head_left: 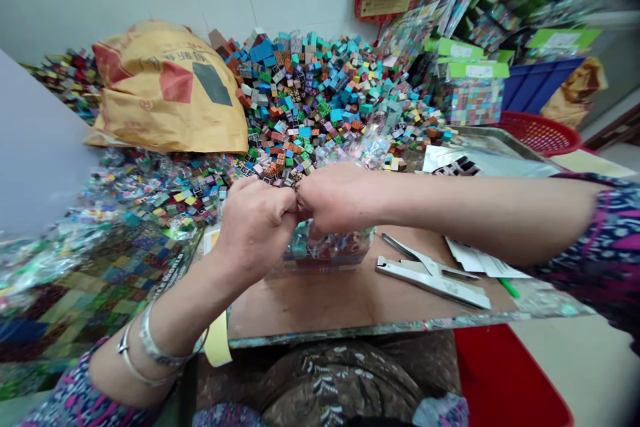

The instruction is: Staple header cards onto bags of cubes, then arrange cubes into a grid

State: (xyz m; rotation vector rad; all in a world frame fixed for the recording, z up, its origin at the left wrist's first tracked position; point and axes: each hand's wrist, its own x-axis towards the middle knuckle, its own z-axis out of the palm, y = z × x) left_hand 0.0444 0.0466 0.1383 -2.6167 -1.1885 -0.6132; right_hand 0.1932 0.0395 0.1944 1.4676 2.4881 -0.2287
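Note:
My left hand point(260, 223) and my right hand point(335, 199) meet over the table, both closed into fists with their knuckles almost touching. They grip the top of a clear plastic bag point(327, 257) filled with small coloured pieces. Behind my right hand, crinkled clear plastic point(367, 147) sticks up; I cannot tell if it belongs to the same bag. My fingertips are hidden. To the right of the bag lies a white metal stapler point(435, 283), its arms apart.
Loose toy building blocks point(310, 93) are heaped against the wall. A yellow sack point(170, 93) lies on them at left. Small plastic packets point(135, 193) spread left. At right are a red basket point(540, 133), packed bags with green tops point(475, 90) and a green pen point(509, 287).

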